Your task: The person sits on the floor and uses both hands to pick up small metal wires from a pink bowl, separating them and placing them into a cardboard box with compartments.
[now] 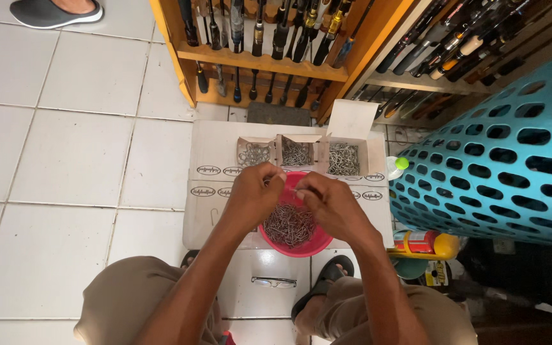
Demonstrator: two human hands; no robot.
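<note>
Leftmost, glossy white floor tiles point(65, 160) with thin grey grout lines; a grey rubbery slipper point(55, 13) at the top edge. Next, a flattened sheet of pale cardboard point(209, 153) spread over the tiles, matte, printed with small oval marks. Above it, a varnished wooden rack point(263, 64), slotted, packed with dark fishing rod handles.

On the cardboard, three small open boxes in a row: left box point(254, 153), middle box point(296, 153), right box point(344, 158), each filled with tangled thin wire hooks, dull silver.

Left hand point(253, 195) raised over the round pink plastic bowl point(301, 246), grip pinched nearly closed, thumb against fingertips; held piece too small to make out. Right hand point(330, 204) just beside it, fingertips almost touching the left's, grip likewise pinched tight on something fine, cannot tell what. Bowl beneath both hands, near edge of the cardboard, heaped with a bristly mass of dark metal hooks point(287, 225).

Below, between the knees, wire-framed spectacles point(275, 281) flat on the tile; a dark sandal point(327, 275) alongside.

Rightmost, a turquoise plastic basket point(506, 160), curved, perforated with oblong holes, and a red and yellow bottle point(426, 243) lying under it.
</note>
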